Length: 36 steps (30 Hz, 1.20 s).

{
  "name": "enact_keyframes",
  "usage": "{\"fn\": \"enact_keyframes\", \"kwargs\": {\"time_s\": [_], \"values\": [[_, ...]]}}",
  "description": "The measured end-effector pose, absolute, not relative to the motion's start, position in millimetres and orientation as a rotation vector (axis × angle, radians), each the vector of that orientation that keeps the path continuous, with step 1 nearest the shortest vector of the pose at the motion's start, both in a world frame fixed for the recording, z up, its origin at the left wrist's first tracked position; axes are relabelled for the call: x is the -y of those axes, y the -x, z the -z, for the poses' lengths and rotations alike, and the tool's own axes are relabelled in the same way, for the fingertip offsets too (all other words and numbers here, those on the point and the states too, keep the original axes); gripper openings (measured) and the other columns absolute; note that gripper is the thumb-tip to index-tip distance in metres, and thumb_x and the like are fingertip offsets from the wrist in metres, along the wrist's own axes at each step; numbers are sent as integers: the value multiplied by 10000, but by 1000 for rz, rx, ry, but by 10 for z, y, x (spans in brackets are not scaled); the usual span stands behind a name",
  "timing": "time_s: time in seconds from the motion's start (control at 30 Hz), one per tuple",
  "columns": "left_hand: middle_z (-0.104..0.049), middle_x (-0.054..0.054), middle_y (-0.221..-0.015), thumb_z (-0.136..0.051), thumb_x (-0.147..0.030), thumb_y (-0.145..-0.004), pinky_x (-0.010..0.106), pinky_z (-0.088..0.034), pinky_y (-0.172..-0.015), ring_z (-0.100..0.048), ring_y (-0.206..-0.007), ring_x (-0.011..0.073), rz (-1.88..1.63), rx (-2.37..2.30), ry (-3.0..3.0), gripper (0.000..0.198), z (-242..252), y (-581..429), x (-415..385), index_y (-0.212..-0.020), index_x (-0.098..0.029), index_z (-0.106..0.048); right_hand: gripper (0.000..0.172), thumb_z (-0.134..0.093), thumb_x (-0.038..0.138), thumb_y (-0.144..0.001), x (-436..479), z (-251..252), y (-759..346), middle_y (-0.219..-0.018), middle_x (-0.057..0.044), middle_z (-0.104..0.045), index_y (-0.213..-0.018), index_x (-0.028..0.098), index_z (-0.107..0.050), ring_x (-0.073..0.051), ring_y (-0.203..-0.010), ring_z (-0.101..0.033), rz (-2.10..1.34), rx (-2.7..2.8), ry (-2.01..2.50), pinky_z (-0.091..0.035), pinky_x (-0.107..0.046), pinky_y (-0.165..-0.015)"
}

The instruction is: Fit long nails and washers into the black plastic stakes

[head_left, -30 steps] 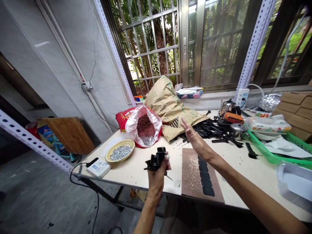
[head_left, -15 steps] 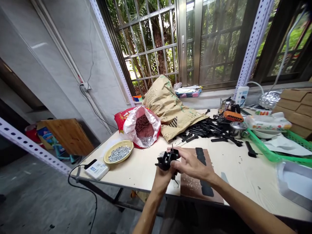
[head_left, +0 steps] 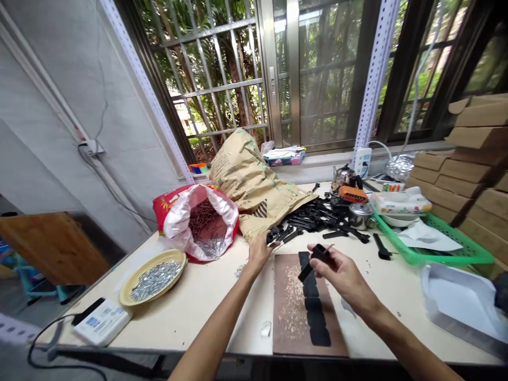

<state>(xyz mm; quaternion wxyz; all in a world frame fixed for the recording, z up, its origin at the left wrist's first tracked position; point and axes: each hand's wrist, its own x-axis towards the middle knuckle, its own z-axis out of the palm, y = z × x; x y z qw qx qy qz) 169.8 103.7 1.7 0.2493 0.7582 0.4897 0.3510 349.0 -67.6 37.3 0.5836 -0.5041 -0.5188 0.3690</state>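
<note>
My right hand point(head_left: 347, 272) pinches a small black plastic block point(head_left: 317, 260) above a brown board. A thin reddish-brown screw or pin point(head_left: 329, 247) sticks out of the block beside my fingers. Farther left, my left hand point(head_left: 260, 253) reaches to the near left edge of a pile of black plastic parts point(head_left: 317, 214). Its fingers are bent round the end of a black plastic part point(head_left: 272, 237), partly hidden by the hand. On the brown board point(head_left: 289, 338), several flat black pads point(head_left: 313, 305) lie in a row beside pale crumbs.
A yellow dish point(head_left: 126, 297) of small metal pieces stands left, near an open red-and-white sack point(head_left: 180, 233) of brown screws. Behind lies a brown paper sack point(head_left: 248, 185). On the right are a green basket point(head_left: 428, 258), a clear plastic tray point(head_left: 462, 307) and stacked cardboard boxes point(head_left: 456, 177).
My hands have moved apart. The left has gone forward to the black pile; the right holds the black block over the board. The view has shifted right.
</note>
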Motion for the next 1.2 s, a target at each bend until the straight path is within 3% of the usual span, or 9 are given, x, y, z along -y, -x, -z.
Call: {"fn": "enact_keyframes", "kwargs": {"time_s": [0.17, 0.37, 0.5, 0.7, 0.77, 0.9, 1.03, 1.1, 1.2], "values": [[-605, 144, -1160, -649, -123, -637, 457, -313, -1002, -492, -1135, 299, -784, -1273, -2244, 536, 216, -1913, -1328, -1167, -133, -572, 448, -600, 377, -811, 653, -140, -3548, -1057, -68, -617, -1203, 183, -505, -202, -948, -594, -854, 1215, 1191, -500, -335, -833], [-489, 142, -1330, -578, -40, -622, 405, -276, -1060, -382, -1268, 281, -728, -1135, -2338, 561, 40, -1832, -1271, -1174, -140, -591, 467, -599, 338, -798, 554, -99, -3554, -847, -23, -613, -1220, 192, -462, -177, -800, -605, -731, 1201, 1272, -517, -316, -718], [-617, 96, -1190, -448, -203, -843, 374, -427, -934, -557, -1093, 226, -798, -1085, -2268, 374, -227, -1744, -770, -1192, -192, -583, 394, -638, 355, -766, 539, -193, -3537, -932, -50, -618, -1086, 201, -468, -180, -808, -619, -763, 1093, 1165, -539, -315, -701], [-686, 70, -930, -482, -278, -871, 296, -455, -769, -615, -850, 206, -780, -832, -2172, 251, -284, -1589, 210, -1045, -244, -660, 301, -592, 383, -806, 815, -218, -3595, -943, -60, -635, -1004, 212, -442, -174, -689, -653, -828, 1164, 1203, -560, -349, -689], [-667, 64, -796, -428, -257, -891, 269, -438, -685, -597, -743, 190, -740, -893, -2211, 256, -206, -1528, 394, -910, -226, -681, 289, -558, 355, -831, 940, -179, -3615, -1021, -85, -636, -1075, 218, -486, -231, -876, -647, -561, 1425, 1337, -530, -413, -804], [-666, 58, -753, -430, -196, -865, 251, -416, -629, -577, -687, 179, -628, -925, -2237, 245, -122, -1483, 618, -812, -197, -669, 428, -561, 285, -848, 1135, -179, -3497, -1258, -56, -554, -1269, 293, -487, -301, -1238, -427, 129, 2119, 1289, -258, -582, -1055], [-683, 38, -757, -439, -127, -809, 240, -427, -611, -585, -674, 165, -565, -786, -1989, 259, -159, -1465, 722, -780, -184, -690, 426, -467, 225, -912, 1227, -209, -3260, -1136, -70, -631, -1336, 247, -433, -216, -954, -616, 199, 2427, 1181, -506, -390, -814], [-687, 34, -753, -477, -159, -799, 241, -437, -622, -598, -690, 171, -569, -765, -1862, 236, -154, -1359, 669, -782, -192, -710, 390, -418, 199, -925, 1245, -194, -3222, -1038, -72, -660, -1310, 239, -469, -192, -820, -633, 201, 2421, 1195, -514, -314, -645], [-693, 60, -806, -560, -269, -784, 272, -461, -660, -616, -737, 200, -735, -1016, -1795, 176, -53, -1054, 447, -807, -205, -721, 360, -369, 147, -921, 1261, -134, -3302, -988, -60, -661, -1210, 245, -560, -181, -813, -634, 190, 2337, 1246, -511, -293, -649]]}}
